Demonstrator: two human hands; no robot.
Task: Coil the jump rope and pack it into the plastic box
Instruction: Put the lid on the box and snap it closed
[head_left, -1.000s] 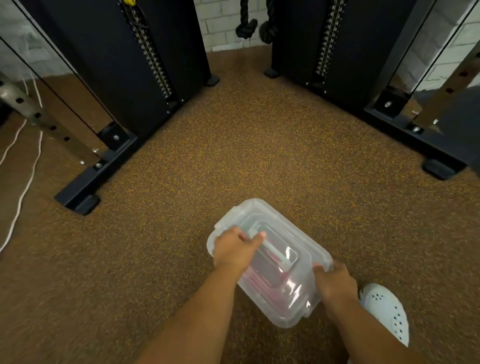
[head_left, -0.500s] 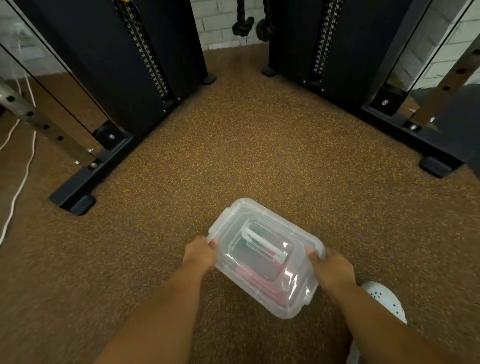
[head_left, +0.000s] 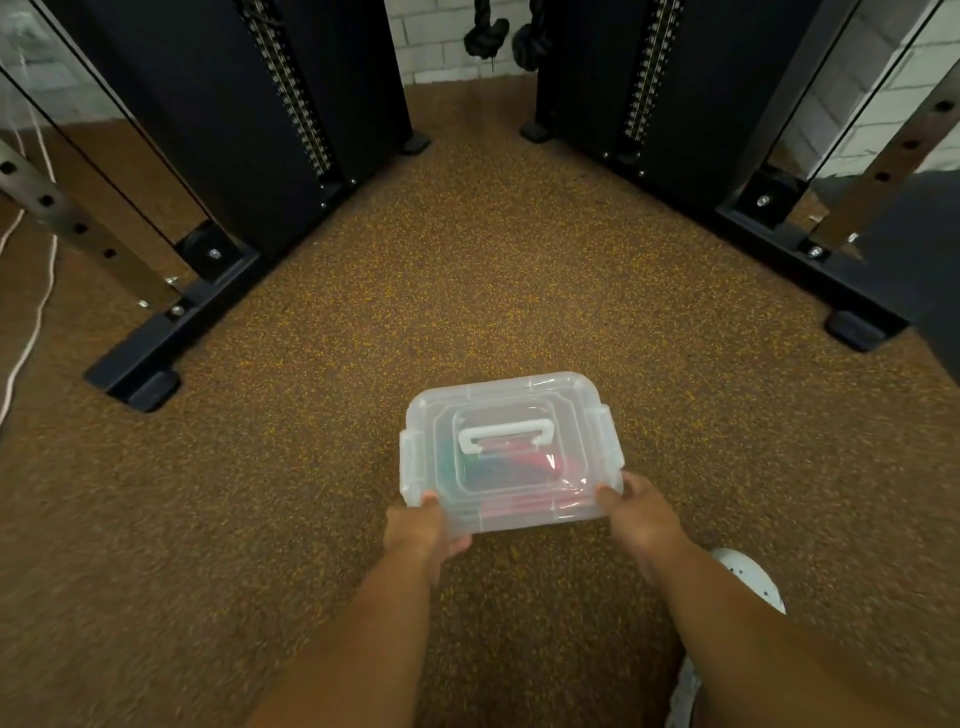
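A clear plastic box (head_left: 519, 400) with its lid on and a white carry handle (head_left: 505, 434) is held level above the brown speckled floor. Through the lid I make out the coiled jump rope (head_left: 511, 464) as blurred red and green shapes. My left hand (head_left: 423, 529) grips the box's near left corner, thumb on the lid edge. My right hand (head_left: 640, 514) grips the near right corner. The side latches (head_left: 605, 431) lie flat against the box.
Two black weight-stack towers (head_left: 260, 119) (head_left: 675, 88) of a cable machine stand left and right, with base feet (head_left: 140, 374) (head_left: 852, 330) reaching onto the floor. A white cord (head_left: 36, 322) runs along the far left. A white perforated shoe (head_left: 753, 577) is at lower right.
My left hand left the lid's top and took the box's left corner. Both hands turned the box from a diagonal to square with me and carried it forward.
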